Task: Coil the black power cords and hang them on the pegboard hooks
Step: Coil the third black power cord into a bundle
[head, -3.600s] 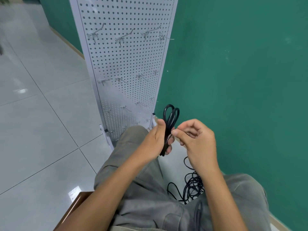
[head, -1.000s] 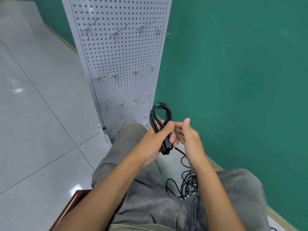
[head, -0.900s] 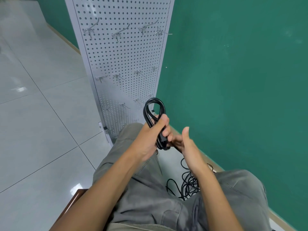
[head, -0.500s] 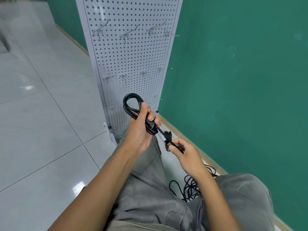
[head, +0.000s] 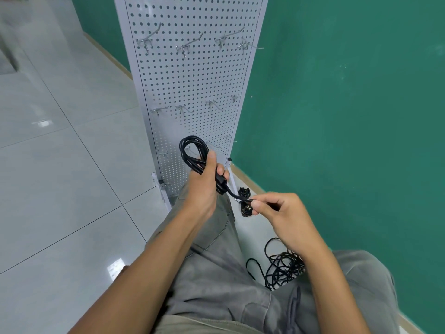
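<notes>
In the head view, the left hand grips a coiled black cord by its middle, thumb laid along the strands, so that the loops stand up above the fist in front of the lower part of the pegboard. A short tail runs from this bundle down and to the right, where the right hand pinches it between thumb and forefinger just beside the plug, which hangs below the fingers. Both hands are closed on the same cord, held over the person's lap. A tangle of loose cords lies on the floor near the right knee, against the green wall, not yet coiled. The pegboard stands at the far side, its hooks in rows, all bare as far as can be seen. The step in hand looks like finishing the first coil: the tail is the last free length. The next move probably calls for wrapping or tucking that tail around the bundle so it holds, then lifting the loops to slip over a hook, likely in the middle row, which is nearest. The loops may spring apart if the left grip loosens.
</notes>
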`<state>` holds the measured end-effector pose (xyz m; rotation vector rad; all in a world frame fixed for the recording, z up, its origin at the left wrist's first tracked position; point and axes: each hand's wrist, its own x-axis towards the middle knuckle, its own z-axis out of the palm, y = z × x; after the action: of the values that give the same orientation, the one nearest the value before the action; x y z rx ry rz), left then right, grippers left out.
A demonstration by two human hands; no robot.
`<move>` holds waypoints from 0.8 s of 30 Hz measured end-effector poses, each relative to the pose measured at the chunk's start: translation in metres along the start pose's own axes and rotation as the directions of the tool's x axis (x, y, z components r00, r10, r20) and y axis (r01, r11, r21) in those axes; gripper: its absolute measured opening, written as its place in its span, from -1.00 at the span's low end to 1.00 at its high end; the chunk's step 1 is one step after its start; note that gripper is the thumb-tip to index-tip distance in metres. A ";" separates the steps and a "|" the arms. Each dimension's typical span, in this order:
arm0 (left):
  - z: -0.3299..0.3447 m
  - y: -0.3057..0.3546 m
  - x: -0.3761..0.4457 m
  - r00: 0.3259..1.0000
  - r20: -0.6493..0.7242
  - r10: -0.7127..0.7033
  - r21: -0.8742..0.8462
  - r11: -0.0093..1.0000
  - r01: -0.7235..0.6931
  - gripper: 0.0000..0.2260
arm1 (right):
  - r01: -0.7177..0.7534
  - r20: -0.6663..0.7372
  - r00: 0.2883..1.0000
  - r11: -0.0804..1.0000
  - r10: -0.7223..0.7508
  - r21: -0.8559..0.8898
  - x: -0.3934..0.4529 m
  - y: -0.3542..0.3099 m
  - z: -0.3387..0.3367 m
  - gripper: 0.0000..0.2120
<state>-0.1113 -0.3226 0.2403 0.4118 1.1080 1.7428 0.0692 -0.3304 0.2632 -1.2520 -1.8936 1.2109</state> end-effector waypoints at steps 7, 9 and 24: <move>0.009 -0.014 -0.014 0.977 0.212 -0.016 0.256 0.966 -0.040 -0.63 | 0.062 -0.102 0.993 0.996 -0.054 0.071 0.001 -0.022 -0.005 -0.86; 0.008 -0.018 -0.016 0.956 0.291 -0.027 0.406 0.908 -0.098 -0.55 | 0.080 -0.130 0.989 0.991 -0.066 0.104 0.002 -0.022 -0.006 -0.87; 0.011 0.030 0.002 0.929 0.336 -0.155 -0.225 0.945 0.239 -0.68 | -0.075 -0.001 0.997 0.995 0.076 0.060 0.017 0.079 -0.010 -0.96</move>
<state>-0.1212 -0.3179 0.2702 0.3816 0.6553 1.5522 0.1025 -0.2986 0.1962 -1.3027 -1.8089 1.2945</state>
